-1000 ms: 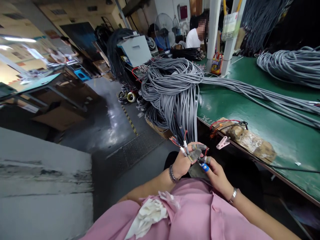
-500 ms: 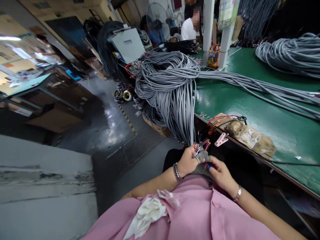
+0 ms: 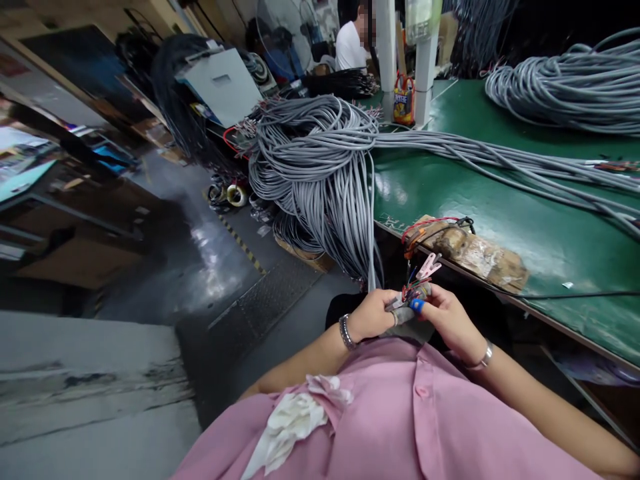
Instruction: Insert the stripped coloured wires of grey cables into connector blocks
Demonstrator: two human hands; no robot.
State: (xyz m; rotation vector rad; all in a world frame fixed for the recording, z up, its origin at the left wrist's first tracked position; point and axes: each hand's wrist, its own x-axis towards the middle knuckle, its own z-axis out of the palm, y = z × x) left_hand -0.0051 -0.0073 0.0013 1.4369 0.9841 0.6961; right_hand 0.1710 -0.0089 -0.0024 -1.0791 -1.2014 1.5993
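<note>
Far left, a pale block [image 3: 90, 400] is standing beside the floor [image 3: 200, 247]; open floor is running between it and the cable bundle, with a yellow-black strip [image 3: 243, 243] crossing it. The grey cable bundle [image 3: 320, 147] is lying in loops over the left end of the green surface [image 3: 575, 267], its lower strands hanging past the edge. Below these, the left hand [image 3: 373, 315] is pinching grey cable ends with coloured wires [image 3: 410, 290] fanning out, held in front of the pink shirt, off the surface. The right hand [image 3: 450, 320] is closing thumb and fingers on the same wires, close beside the left; exact fingertip contact is partly hidden. Just above, a pink clip [image 3: 430, 265] is sitting near the surface's front edge, which is slanting down to the right. A wooden block [image 3: 480, 257] is resting along that edge; bare green is opening between it and the straight cable run [image 3: 470, 150]. Far right, a grey coil [image 3: 560, 87] is lying on the surface.
</note>
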